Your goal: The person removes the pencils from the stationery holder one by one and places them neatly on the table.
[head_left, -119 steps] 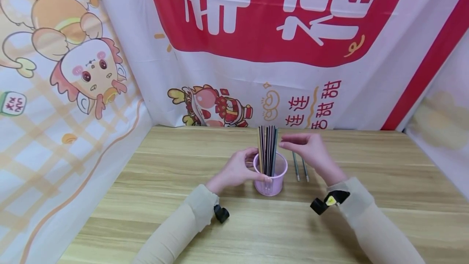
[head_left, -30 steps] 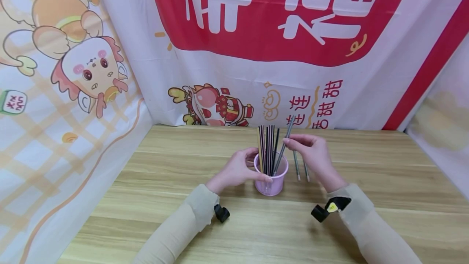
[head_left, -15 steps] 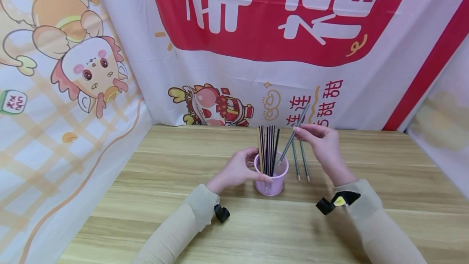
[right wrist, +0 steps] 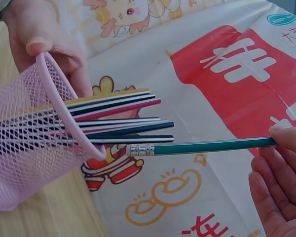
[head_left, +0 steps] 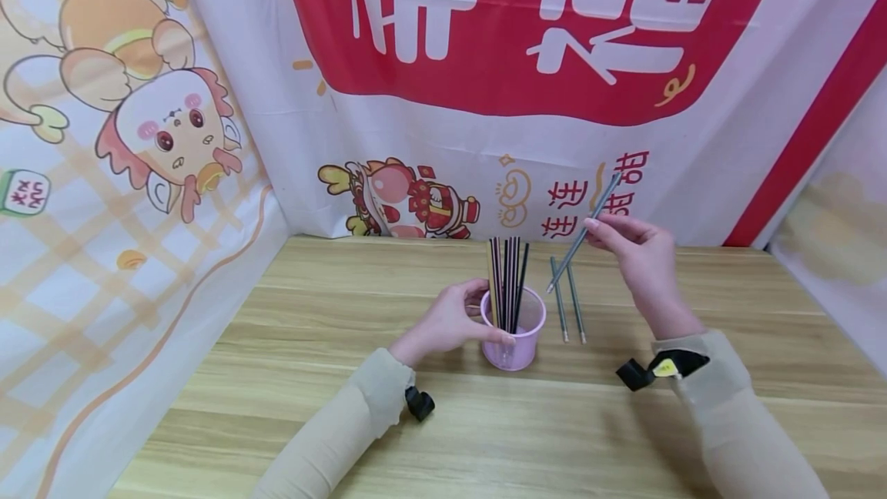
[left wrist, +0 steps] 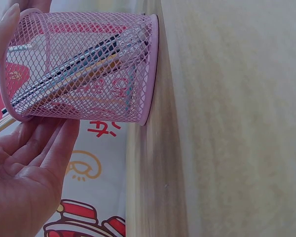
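One green pencil [head_left: 580, 242] pinched by the right hand [head_left: 640, 256], its eraser end just outside the pink mesh cup [head_left: 513, 356].
Thumb and fingertips meet on the pencil's upper half; it slants down and left from them, overlapping in the head view two more pencils [head_left: 560, 303] on the wooden table [head_left: 443, 445]. The left hand [head_left: 450, 318] curves round the cup, which stands upright, holding a bundle of pencils [head_left: 513, 283].

2 pencils [head_left: 577, 304] lie on the table [head_left: 485, 437], right of the cup [head_left: 524, 350].
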{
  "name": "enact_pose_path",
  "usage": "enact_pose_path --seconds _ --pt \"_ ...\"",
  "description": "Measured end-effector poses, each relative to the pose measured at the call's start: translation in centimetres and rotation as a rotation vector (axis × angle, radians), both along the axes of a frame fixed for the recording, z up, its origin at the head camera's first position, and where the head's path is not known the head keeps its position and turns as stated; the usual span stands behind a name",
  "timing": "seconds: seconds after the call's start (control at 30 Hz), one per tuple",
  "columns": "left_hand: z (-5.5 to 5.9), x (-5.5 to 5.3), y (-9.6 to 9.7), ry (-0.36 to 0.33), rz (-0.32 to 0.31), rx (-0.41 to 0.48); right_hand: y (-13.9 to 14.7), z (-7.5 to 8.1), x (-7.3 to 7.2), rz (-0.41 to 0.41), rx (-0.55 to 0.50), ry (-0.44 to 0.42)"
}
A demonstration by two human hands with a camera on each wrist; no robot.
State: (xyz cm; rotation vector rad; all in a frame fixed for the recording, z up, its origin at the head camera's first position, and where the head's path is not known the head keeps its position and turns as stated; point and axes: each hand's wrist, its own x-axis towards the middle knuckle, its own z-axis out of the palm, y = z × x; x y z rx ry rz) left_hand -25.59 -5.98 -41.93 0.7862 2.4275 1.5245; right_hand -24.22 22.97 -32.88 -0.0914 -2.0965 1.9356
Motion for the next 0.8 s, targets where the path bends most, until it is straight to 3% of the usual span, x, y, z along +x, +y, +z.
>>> enact_pose_path --seconds 0.37,0.8 --pt "0.1 0.0 0.0 0.0 -0.005 0.006 2.0 0.3 -0.8 -0.042 0.144 -0.041" --pt "0.1 0.1 0.0 0.008 -0.033 0.03 4.5 -0.7 -3.1 -0.031 0.262 -0.132"
